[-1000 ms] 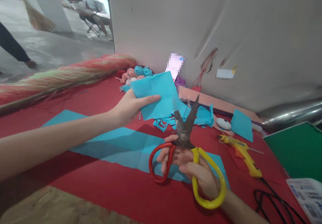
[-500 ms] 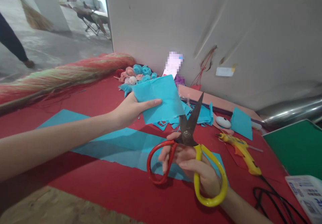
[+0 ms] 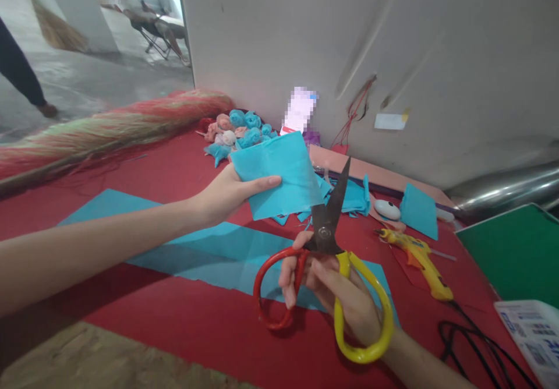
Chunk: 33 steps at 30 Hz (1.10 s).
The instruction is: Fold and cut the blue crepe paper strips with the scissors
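My left hand (image 3: 236,191) pinches a square of blue crepe paper (image 3: 279,170), thumb lying across its front. The fingers behind the paper are hidden. My right hand (image 3: 340,290) grips a pair of scissors (image 3: 324,233) by its one red and one yellow handle. The blades point up and stand apart, one of them at the lower right corner of the square, partly behind it. Beneath both hands a long strip of blue paper (image 3: 209,258) lies on the red tabletop (image 3: 174,319). Behind the square are blue paper scraps (image 3: 351,200).
Blue and pink paper flowers (image 3: 238,130) are heaped at the back, near a phone (image 3: 299,109) leaning against the grey wall. To the right lie a yellow glue gun (image 3: 419,261) with black cord, a blue paper stack (image 3: 418,211) and a green board (image 3: 515,249). Red-green fibre bundles (image 3: 131,124) line the left.
The blue square has dipped and tilted slightly. The scissors remain at its corner, with their handles shifted a little. Both hands keep their hold.
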Each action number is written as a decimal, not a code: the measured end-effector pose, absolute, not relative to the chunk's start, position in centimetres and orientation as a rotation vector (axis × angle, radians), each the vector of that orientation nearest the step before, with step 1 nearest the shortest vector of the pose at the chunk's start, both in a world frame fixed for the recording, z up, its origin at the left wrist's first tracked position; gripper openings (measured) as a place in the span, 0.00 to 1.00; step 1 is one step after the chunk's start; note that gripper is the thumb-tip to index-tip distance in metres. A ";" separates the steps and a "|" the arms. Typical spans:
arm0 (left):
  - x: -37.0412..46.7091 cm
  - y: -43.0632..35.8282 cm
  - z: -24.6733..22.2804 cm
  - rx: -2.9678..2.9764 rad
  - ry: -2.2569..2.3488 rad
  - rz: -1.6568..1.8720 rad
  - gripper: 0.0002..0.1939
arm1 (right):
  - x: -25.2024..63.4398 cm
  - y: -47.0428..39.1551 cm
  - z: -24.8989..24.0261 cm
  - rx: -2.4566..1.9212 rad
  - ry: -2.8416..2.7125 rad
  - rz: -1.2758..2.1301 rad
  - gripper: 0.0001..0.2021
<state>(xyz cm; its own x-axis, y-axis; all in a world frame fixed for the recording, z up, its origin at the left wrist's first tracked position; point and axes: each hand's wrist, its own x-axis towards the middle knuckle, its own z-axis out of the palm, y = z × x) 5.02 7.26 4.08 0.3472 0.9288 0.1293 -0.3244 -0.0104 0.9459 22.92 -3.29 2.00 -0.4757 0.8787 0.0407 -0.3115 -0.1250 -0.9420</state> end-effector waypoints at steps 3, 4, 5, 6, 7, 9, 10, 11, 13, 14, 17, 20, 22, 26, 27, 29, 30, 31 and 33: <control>5.0 7.3 4.2 1.164 0.672 1.120 0.21 | 22.9 -3.5 1.9 -0.764 -1.270 1.720 0.10; 5.0 7.3 4.3 1.157 0.669 1.122 0.20 | 22.9 -3.5 1.8 -0.765 -1.271 1.725 0.10; 5.1 7.2 4.3 1.152 0.667 1.126 0.19 | 22.9 -3.6 1.8 -0.763 -1.269 1.734 0.10; 5.1 7.2 4.3 1.150 0.670 1.129 0.18 | 22.9 -3.6 1.7 -0.757 -1.262 1.740 0.10; 5.1 7.2 4.3 1.150 0.674 1.133 0.18 | 22.9 -3.7 1.6 -0.754 -1.254 1.744 0.09; 5.1 7.2 4.3 1.157 0.681 1.134 0.18 | 22.8 -3.7 1.4 -0.743 -1.244 1.740 0.08; 5.1 7.1 4.3 1.155 0.679 1.133 0.18 | 22.8 -3.7 1.4 -0.739 -1.243 1.737 0.07; 5.1 7.1 4.3 1.148 0.674 1.130 0.18 | 22.8 -3.7 1.3 -0.733 -1.246 1.735 0.07; 5.1 7.0 4.3 1.120 0.673 1.122 0.19 | 22.8 -3.7 1.2 -0.730 -1.254 1.727 0.07; 5.1 6.9 4.3 1.110 0.679 1.115 0.19 | 22.8 -3.6 1.2 -0.732 -1.259 1.721 0.07; 5.2 6.6 4.4 1.119 0.695 1.087 0.21 | 22.7 -3.5 1.1 -0.753 -1.277 1.706 0.09; 5.3 6.4 4.5 1.122 0.678 1.081 0.21 | 22.6 -3.5 1.1 -0.751 -1.298 1.713 0.10; 5.4 6.2 4.6 1.109 0.670 1.084 0.21 | 22.5 -3.6 1.2 -0.727 -1.311 1.733 0.10; 5.3 6.2 4.8 1.098 0.650 1.083 0.19 | 22.6 -3.6 1.5 -0.704 -1.305 1.791 0.09; 5.3 6.3 4.8 1.097 0.656 1.085 0.19 | 22.6 -3.6 1.7 -0.702 -1.301 1.797 0.10; 5.2 6.6 4.8 1.096 0.689 1.093 0.20 | 22.8 -3.6 2.0 -0.707 -1.292 1.807 0.13; 5.1 6.8 4.9 1.098 0.703 1.093 0.20 | 22.9 -3.6 2.1 -0.712 -1.287 1.817 0.14; 5.1 6.9 4.9 1.100 0.710 1.092 0.21 | 23.0 -3.6 2.2 -0.717 -1.283 1.825 0.16; 4.9 7.2 5.0 1.098 0.701 1.081 0.22 | 23.1 -3.5 2.3 -0.722 -1.293 1.840 0.18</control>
<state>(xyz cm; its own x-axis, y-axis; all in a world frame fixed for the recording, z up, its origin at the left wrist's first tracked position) 4.93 7.24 4.96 0.3507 0.9350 0.0533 -0.3327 0.0712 0.9403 23.08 -3.52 2.29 -0.5510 0.8342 -0.0223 -0.2618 -0.1982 -0.9445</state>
